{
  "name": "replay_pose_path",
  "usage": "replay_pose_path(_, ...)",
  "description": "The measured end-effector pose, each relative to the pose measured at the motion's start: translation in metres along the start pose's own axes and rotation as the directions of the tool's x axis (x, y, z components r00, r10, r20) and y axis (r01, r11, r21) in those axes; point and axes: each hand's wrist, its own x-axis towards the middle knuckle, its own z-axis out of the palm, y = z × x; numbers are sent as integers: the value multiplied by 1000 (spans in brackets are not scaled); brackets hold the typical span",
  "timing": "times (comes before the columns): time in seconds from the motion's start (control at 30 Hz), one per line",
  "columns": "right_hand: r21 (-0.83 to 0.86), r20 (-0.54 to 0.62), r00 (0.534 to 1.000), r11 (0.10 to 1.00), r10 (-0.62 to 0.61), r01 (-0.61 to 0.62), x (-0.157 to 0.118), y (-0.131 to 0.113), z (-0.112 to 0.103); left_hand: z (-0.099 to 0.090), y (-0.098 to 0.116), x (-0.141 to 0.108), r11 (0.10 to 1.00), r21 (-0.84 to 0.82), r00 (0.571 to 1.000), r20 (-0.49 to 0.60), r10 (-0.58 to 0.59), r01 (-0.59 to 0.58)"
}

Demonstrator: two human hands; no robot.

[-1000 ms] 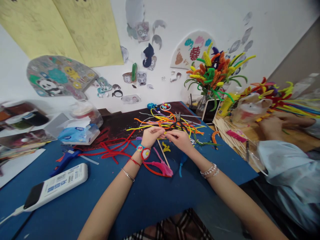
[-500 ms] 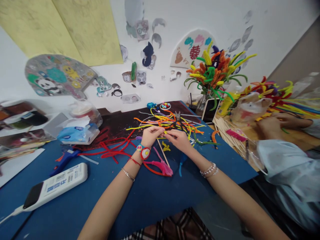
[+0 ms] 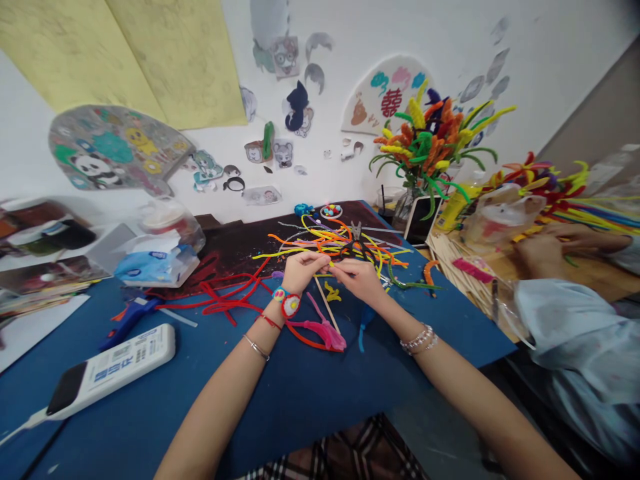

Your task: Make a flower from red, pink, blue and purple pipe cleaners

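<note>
Blue tabletop (image 3: 320, 390), and above it both hands (image 3: 301, 270) (image 3: 359, 278), as before, tightly pinched on a yellow piece (image 3: 331, 264).

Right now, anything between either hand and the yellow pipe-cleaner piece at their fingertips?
Nothing visible: left hand and right hand meet at the yellow pipe-cleaner piece, fingertips right on it. The pliers lie beyond the hands, not between.

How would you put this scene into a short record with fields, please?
Left hand: pinching a small yellow piece
Right hand: pinching the same piece
Nearer the wearer: pink bundle
Beyond the hands: pliers among colourful fuzzy strands
Left side: blue glue gun, tissue pack
Far right: another person's hand
</note>
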Motion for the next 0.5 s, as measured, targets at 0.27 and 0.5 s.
replay_pose_path(0.27,-41,-25,1000,999,3,-4,-1,3,2,-4,-1,0,996,86,999,4,38,-38)
replay_pose_path(0.5,-73,-24,1000,997,0,-2,-2,7,4,-9,-1,1,959,262,991,-45,127,-111)
